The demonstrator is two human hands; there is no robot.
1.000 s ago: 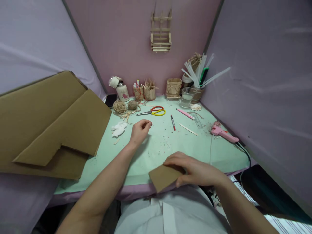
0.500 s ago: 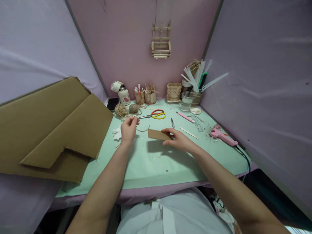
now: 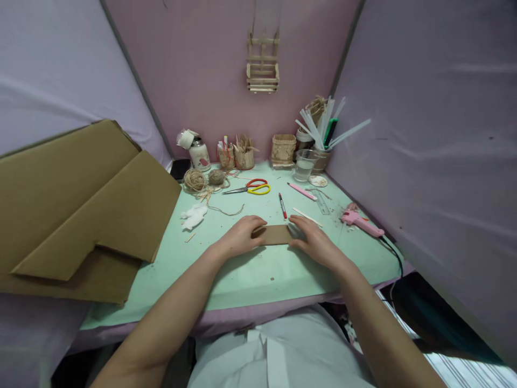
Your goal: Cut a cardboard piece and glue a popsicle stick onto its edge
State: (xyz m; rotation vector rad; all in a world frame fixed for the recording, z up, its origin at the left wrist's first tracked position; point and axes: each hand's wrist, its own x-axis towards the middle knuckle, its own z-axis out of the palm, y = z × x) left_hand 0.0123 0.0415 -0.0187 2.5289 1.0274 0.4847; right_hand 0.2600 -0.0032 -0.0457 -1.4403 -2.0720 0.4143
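Note:
A small rectangular piece of cardboard (image 3: 277, 235) lies level, low over the table in front of me. My left hand (image 3: 243, 236) has its thumb and fingers around the left end. At the right end, my right hand (image 3: 314, 240) grips it the same way, thumb on the near edge and fingers on the far edge. Just beyond the cardboard are a red-and-grey marker (image 3: 282, 206) and a thin wooden stick (image 3: 307, 216). Scissors (image 3: 252, 187) with red and yellow handles lie farther back.
Large folded cardboard (image 3: 121, 215) leans at the left. Twine balls (image 3: 195, 180), a white crumpled cloth (image 3: 194, 216) and a pink cutter (image 3: 302, 191) lie on the table (image 3: 242, 285). A pink glue gun (image 3: 361, 222) with a cord is at right, a water cup (image 3: 304, 168) behind.
My left hand has come from near the scissors to the cardboard's left end. My right hand has lowered the cardboard toward the table and turned it level. The camera view has shifted slightly.

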